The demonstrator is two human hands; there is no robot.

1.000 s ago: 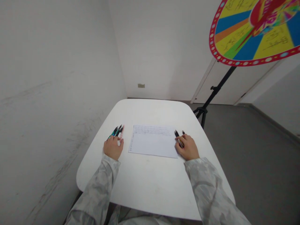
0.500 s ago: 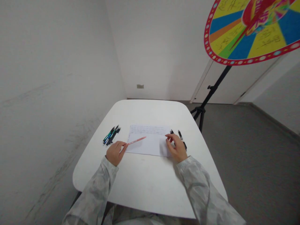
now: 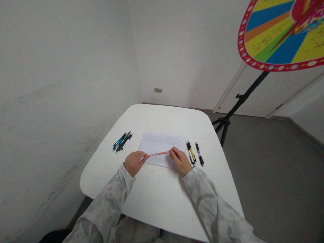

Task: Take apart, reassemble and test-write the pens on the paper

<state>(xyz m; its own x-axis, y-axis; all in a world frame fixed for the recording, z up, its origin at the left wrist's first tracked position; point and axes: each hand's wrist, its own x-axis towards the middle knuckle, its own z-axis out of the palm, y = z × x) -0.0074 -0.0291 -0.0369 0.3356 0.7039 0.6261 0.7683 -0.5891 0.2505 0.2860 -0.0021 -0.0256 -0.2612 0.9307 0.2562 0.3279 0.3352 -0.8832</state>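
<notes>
A slim pink pen (image 3: 158, 154) is held level above a sheet of paper (image 3: 158, 162) with lines of handwriting along its top. My left hand (image 3: 135, 162) pinches the pen's left end between thumb and fingers. At the other end, the fingertips of my right hand (image 3: 180, 160) are closed on the pen's tip. Just right of that hand lie a yellow and black pen (image 3: 191, 152), a white and black pen (image 3: 189, 154) and a clear-barrelled black pen (image 3: 199, 154). A bunch of dark and blue pens (image 3: 122, 141) rests left of the paper.
Everything lies on a white table (image 3: 162, 202) with rounded corners. A wall (image 3: 63, 101) runs close along the left. Beyond the table's right side stands a black tripod (image 3: 225, 122) carrying a colourful prize wheel (image 3: 275, 37).
My right hand has moved left and taken hold of the pen's right end. The pen has turned nearly level. The camera view has shifted slightly left.
</notes>
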